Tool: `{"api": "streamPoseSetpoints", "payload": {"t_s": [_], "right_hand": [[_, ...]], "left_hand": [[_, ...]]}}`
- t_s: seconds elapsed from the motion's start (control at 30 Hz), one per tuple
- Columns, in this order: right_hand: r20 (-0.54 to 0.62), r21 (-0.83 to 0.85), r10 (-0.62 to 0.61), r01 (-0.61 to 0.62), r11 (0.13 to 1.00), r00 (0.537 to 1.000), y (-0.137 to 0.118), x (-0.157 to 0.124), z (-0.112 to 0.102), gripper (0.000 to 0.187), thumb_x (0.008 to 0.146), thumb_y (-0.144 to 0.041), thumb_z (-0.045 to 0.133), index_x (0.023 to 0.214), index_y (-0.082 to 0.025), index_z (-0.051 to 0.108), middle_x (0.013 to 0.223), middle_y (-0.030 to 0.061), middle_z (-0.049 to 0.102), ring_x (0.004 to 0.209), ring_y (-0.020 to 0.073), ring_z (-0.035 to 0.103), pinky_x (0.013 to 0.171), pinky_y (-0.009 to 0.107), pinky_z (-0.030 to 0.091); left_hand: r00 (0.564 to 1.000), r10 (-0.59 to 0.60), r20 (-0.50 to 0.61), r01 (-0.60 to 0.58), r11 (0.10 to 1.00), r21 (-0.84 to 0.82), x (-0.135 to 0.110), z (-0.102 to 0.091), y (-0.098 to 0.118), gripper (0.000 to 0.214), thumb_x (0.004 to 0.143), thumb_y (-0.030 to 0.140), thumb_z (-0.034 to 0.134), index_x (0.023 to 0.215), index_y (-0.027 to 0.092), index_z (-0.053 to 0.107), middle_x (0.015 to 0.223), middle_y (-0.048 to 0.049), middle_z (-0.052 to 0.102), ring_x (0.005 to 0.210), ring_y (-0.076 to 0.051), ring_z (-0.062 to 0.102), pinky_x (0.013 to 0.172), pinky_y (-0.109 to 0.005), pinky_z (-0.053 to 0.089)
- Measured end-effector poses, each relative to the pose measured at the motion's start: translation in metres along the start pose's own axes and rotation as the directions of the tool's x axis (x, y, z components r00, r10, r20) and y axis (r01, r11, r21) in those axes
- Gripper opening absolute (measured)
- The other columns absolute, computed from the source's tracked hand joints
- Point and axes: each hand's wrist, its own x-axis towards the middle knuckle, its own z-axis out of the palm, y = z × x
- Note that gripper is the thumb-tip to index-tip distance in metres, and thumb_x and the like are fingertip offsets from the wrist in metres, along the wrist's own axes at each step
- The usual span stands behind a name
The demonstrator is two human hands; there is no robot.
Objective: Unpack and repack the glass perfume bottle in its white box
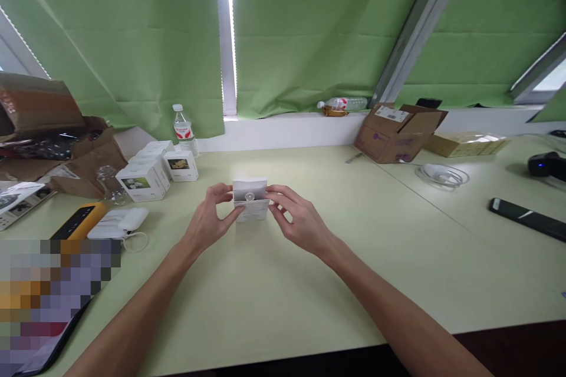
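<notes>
A small white box (252,211) with a grey band and a round clear spot near its top stands upright at the middle of the table, between my two hands. My left hand (211,212) grips its left side, the thumb on the front face and the fingers behind the edge. On the other side my right hand (298,215) pinches the box's right edge between fingers and thumb. The undersides of some fingers are hidden behind the box.
Several white picture boxes (144,179) stand at the left beside an upright water bottle (183,129). An orange-and-black item (82,221) and a white device (117,222) lie nearer. To the right are an opened carton (389,135), a coiled white cable (442,175) and a black phone-like object (528,219).
</notes>
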Motion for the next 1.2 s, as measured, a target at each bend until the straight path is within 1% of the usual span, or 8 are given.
{"api": "streamPoseSetpoints", "payload": {"t_s": [0.17,0.4,0.57,0.67,0.77,0.87,1.0,1.2], "right_hand": [[-0.004,0.010,-0.001,0.001,1.000,1.000,-0.001,0.000,0.000,0.028,0.093,-0.018,0.043,0.116,-0.025,0.058,0.127,0.0074,0.056,0.083,0.0157,0.064,0.061,0.029,0.054],[-0.001,0.004,0.013,-0.013,1.000,1.000,-0.001,0.000,-0.001,0.025,0.094,-0.022,0.043,0.114,-0.026,0.059,0.124,0.0059,0.057,0.086,0.0166,0.064,0.063,0.030,0.054],[0.003,0.013,0.026,-0.026,1.000,1.000,-0.001,0.000,-0.001,0.025,0.094,-0.022,0.043,0.112,-0.025,0.060,0.125,0.0059,0.057,0.085,0.0165,0.064,0.063,0.030,0.053],[0.011,0.018,0.029,-0.030,0.999,1.000,-0.001,0.001,-0.002,0.025,0.094,-0.022,0.043,0.112,-0.025,0.059,0.126,0.0061,0.056,0.082,0.0161,0.063,0.063,0.031,0.053],[0.005,0.034,0.025,-0.025,0.999,1.000,-0.003,0.001,-0.002,0.024,0.094,-0.022,0.043,0.110,-0.025,0.060,0.125,0.0065,0.057,0.080,0.0161,0.063,0.061,0.031,0.053],[-0.007,0.094,0.029,-0.028,0.995,1.000,-0.005,0.001,-0.003,0.021,0.093,-0.021,0.043,0.104,-0.024,0.061,0.121,0.0070,0.058,0.080,0.0158,0.063,0.062,0.031,0.055],[-0.043,0.182,0.032,-0.023,0.983,0.999,-0.007,0.002,-0.002,0.016,0.092,-0.022,0.045,0.096,-0.023,0.061,0.114,0.0073,0.058,0.090,0.0174,0.062,0.066,0.031,0.058],[-0.072,0.179,0.069,-0.055,0.982,0.995,-0.005,0.000,0.004,0.019,0.091,-0.022,0.047,0.106,-0.024,0.058,0.121,0.0075,0.054,0.097,0.0186,0.060,0.066,0.031,0.060]], "left_hand": [[0.982,0.179,0.058,-0.186,0.971,0.152,-0.001,0.000,-0.004,0.034,0.089,0.030,0.055,0.122,0.028,0.048,0.128,-0.0058,0.054,0.097,-0.017,0.064,0.083,-0.034,0.057],[0.964,0.267,-0.001,-0.265,0.954,0.140,0.001,-0.002,0.000,0.030,0.090,0.028,0.052,0.120,0.028,0.052,0.127,-0.0064,0.055,0.104,-0.018,0.061,0.077,-0.030,0.059],[0.961,0.276,0.012,-0.273,0.942,0.196,0.000,-0.002,0.001,0.026,0.090,0.026,0.053,0.115,0.028,0.056,0.127,-0.0066,0.055,0.100,-0.017,0.062,0.077,-0.029,0.058],[0.974,0.225,0.004,-0.224,0.965,0.137,0.002,-0.002,0.003,0.018,0.089,0.027,0.054,0.106,0.025,0.060,0.124,-0.0072,0.056,0.100,-0.018,0.062,0.082,-0.031,0.056],[0.996,0.086,0.002,-0.086,0.996,-0.030,0.004,-0.003,0.007,0.017,0.087,0.031,0.057,0.101,0.022,0.060,0.111,-0.0061,0.061,0.100,-0.017,0.061,0.083,-0.031,0.056],[0.999,-0.027,0.032,0.031,0.990,-0.136,0.005,-0.006,0.012,0.017,0.086,0.033,0.058,0.097,0.020,0.059,0.101,-0.0037,0.064,0.094,-0.016,0.061,0.083,-0.030,0.055],[0.993,-0.084,0.080,0.099,0.974,-0.202,0.004,-0.008,0.017,0.016,0.085,0.035,0.060,0.093,0.020,0.060,0.098,-0.0028,0.065,0.092,-0.016,0.061,0.082,-0.030,0.053],[0.983,-0.167,0.073,0.181,0.932,-0.314,0.005,-0.005,0.018,0.020,0.086,0.038,0.058,0.095,0.020,0.061,0.098,-0.0036,0.066,0.092,-0.017,0.061,0.080,-0.030,0.053]]}}
